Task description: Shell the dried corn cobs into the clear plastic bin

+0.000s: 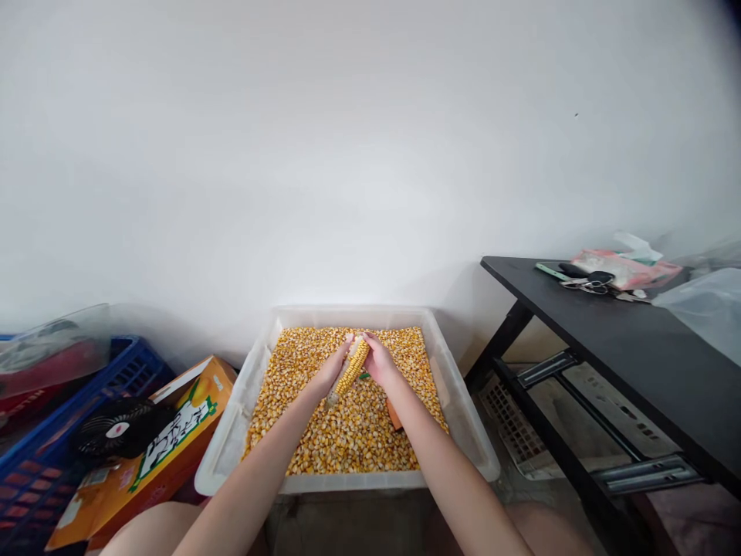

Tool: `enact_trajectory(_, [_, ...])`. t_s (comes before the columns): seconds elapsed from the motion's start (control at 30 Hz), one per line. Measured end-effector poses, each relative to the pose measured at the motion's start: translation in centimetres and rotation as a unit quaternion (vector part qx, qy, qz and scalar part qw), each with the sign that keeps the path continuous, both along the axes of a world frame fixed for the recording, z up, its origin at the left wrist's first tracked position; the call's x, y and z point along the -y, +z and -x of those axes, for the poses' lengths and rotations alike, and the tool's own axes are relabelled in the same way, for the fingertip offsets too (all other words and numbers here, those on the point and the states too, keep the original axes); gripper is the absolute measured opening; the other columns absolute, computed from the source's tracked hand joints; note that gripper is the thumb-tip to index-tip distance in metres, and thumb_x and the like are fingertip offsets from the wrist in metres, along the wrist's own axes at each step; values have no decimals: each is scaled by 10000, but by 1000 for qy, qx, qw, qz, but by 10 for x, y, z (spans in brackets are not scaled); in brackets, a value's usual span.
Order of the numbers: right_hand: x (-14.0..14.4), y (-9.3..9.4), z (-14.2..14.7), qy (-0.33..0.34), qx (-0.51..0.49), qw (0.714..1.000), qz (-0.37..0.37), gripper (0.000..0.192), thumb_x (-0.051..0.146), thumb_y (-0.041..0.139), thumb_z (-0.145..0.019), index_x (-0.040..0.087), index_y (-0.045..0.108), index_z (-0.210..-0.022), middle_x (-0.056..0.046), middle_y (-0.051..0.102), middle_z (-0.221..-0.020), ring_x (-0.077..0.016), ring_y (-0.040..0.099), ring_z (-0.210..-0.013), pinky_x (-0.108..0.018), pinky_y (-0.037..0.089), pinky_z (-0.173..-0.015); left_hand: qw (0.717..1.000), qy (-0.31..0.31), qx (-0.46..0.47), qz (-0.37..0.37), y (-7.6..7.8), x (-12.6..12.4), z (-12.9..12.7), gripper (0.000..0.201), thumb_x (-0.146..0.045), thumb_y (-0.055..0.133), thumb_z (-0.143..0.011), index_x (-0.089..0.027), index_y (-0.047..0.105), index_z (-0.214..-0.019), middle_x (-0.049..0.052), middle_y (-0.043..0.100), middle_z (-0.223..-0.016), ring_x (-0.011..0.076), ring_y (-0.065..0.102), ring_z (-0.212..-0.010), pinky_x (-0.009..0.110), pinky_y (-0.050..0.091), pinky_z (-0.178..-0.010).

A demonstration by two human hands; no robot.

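A partly stripped corn cob (353,366) slants between my hands, yellow kernels on its right side and a pale bare strip on its left. My left hand (334,364) is closed along the cob's left side. Around the upper right end, my right hand (379,360) grips it too. Below lies a translucent plastic tub (463,417) with a thick bed of loose corn kernels (347,452). An orange-brown object (394,417) sits on the kernels beside my right forearm, partly hidden by it. A small green piece (364,376) shows just behind the cob.
At right stands a dark table (637,340) with keys (596,283), a phone (551,271) and a tissue pack (625,270). Under it is a white basket (515,425). At left are an orange carton (167,455), a black fan (119,428) and a blue crate (130,367). A white wall rises behind.
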State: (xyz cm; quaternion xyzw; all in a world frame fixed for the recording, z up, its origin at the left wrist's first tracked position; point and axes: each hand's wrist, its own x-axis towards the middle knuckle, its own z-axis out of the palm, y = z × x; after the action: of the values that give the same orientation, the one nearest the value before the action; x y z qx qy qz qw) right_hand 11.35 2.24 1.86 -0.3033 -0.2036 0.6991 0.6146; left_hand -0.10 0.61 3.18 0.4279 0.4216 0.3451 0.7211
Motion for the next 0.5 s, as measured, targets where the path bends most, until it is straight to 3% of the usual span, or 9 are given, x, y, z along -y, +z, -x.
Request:
enact_trajectory(0.2, [5, 2, -1, 60, 14, 998, -28, 158, 244, 658, -677, 224, 526, -762, -9, 699, -797, -220, 639, -901, -337, 495, -745, 999, 25, 1, 25, -3, 1, -1, 460, -541, 465, -844, -147, 600, -1040, 4, 578, -536, 119, 534, -414, 215, 440, -415])
enact_trajectory(0.5, [5, 0, 1, 63, 1, 998, -31, 194, 247, 676, -668, 223, 518, -779, -18, 704, -797, -224, 644, -909, -345, 506, -751, 997, 36, 14, 60, -5, -2, -2, 456, -528, 392, -874, -130, 604, -933, 13, 564, -501, 121, 503, -350, 217, 411, -358])
